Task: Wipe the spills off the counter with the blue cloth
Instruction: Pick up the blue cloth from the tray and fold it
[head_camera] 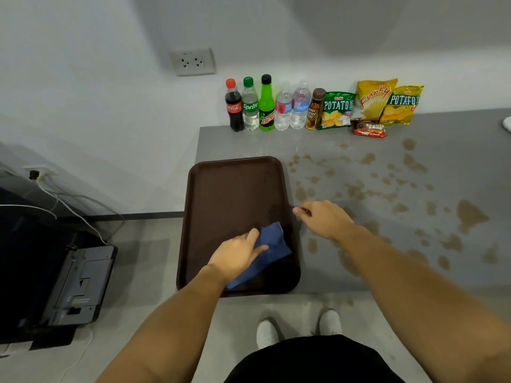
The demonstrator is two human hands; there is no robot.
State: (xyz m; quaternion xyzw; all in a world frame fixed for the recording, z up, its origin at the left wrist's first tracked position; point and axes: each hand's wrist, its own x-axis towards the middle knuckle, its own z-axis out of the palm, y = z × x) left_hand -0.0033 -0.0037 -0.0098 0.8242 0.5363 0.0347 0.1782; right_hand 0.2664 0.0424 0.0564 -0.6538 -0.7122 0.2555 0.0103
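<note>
A blue cloth (269, 251) lies on the near right part of a dark brown tray (229, 194), which rests on the left end of the grey counter (448, 128). My left hand (237, 255) lies on the cloth, thumb and fingers closing around its left side. At the tray's right rim my right hand (323, 218) hovers, fingers loosely curled, holding nothing. Brown spills (470, 214) are spattered over the counter to the right of the tray, from small drops to larger puddles.
Along the wall stand several bottles (266, 106), then snack bags (373, 99) and a chocolate bar (369, 129). A wall socket (192, 62) sits above. A dark printer-like machine (74, 286) with cables is on the floor at left. My white shoes (298, 327) show below the counter edge.
</note>
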